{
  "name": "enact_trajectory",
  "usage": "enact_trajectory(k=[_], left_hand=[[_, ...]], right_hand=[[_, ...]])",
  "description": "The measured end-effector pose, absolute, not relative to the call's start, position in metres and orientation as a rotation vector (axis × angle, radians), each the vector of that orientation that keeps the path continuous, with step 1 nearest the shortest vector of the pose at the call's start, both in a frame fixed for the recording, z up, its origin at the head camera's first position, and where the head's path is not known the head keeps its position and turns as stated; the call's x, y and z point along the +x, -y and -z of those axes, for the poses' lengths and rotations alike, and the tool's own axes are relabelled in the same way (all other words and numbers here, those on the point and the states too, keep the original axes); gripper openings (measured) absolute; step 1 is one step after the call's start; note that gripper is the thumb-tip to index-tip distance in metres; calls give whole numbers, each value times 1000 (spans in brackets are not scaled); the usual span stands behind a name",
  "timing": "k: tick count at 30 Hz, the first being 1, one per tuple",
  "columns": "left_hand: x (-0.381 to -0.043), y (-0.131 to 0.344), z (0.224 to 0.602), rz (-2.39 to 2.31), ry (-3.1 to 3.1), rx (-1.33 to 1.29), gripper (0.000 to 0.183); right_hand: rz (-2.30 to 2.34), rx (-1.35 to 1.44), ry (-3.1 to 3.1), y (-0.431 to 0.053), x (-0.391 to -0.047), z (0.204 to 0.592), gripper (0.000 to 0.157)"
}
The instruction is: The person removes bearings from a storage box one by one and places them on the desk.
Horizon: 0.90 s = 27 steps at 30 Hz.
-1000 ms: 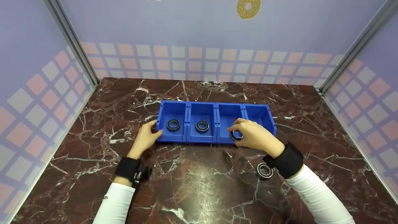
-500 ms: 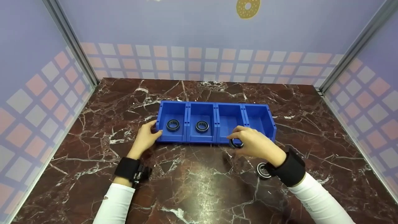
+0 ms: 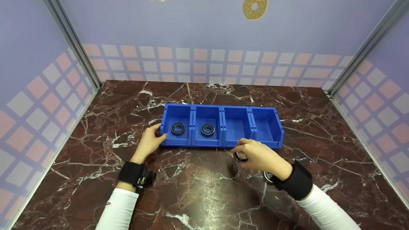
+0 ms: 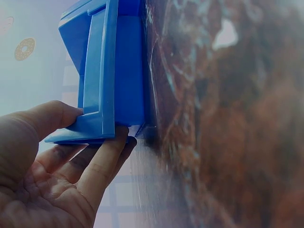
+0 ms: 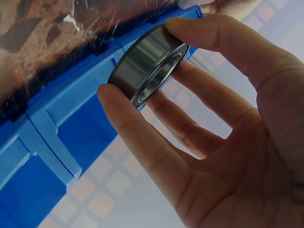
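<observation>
Carrying seemed the step, steadiness the next need: right grip (image 3: 261,156) pinched a bearing (image 5: 142,58) five o'clock of the bins (image 3: 207,142), left grip (image 3: 150,140) their nine-o'clock end.

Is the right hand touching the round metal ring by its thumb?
Touching. The right wrist view shows the right hand pinching the metal ring, its thumb against the edge.

Your desk (image 3: 191,179) is reddish-brown marble-look with white veins (image 3: 182,218), and there's a glare patch (image 3: 209,204) on your side of it. You've got lilac walls (image 3: 25,41) with pink-and-white checks (image 3: 200,54), grey corner posts (image 3: 71,36), plus a doughnut print (image 3: 248,12) on the back wall (image 3: 153,22).
</observation>
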<state>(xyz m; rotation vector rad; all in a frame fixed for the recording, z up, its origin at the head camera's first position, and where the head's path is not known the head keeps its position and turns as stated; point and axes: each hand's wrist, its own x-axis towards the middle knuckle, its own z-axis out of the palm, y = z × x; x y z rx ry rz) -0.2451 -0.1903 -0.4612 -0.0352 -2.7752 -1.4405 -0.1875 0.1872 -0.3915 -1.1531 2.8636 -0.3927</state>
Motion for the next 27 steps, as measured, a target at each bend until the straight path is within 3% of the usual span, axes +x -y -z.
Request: enact_trajectory(k=[7,27], left_hand=[[-244,191,461,1453,2761,-46,57],[-244,190,461,1439,2761,-51,56]], right_hand=[[405,-1183,-2843,-186,-182,399,50],[328,-1158,-2780,-183,-165,419,45]])
